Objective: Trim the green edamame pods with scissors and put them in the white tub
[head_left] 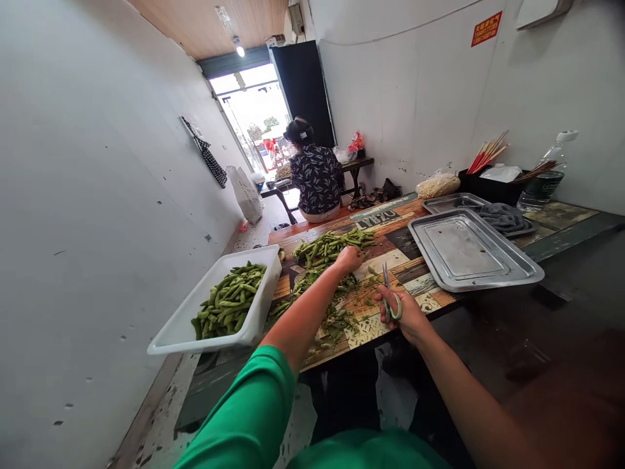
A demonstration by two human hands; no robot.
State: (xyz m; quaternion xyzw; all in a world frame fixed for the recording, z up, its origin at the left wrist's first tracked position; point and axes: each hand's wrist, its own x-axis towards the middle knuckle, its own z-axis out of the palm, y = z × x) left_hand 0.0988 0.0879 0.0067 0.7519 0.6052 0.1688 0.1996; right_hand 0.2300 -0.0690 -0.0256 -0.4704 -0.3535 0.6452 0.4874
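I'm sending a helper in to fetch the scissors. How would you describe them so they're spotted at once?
Start at the patterned table and find the big steel tray on it. Just left of the tray's near corner, the right hand holds the scissors upright. Their pale green handle loops and thin metal blades set them apart from the loose green pods scattered beside them.

Daylight floods through the open doorway (256, 120) at upper centre, overexposed to white, while a ceiling lamp (239, 49) glows above it. The lower right sinks into shadow. Wide-angle distortion bends walls at the frame edges.
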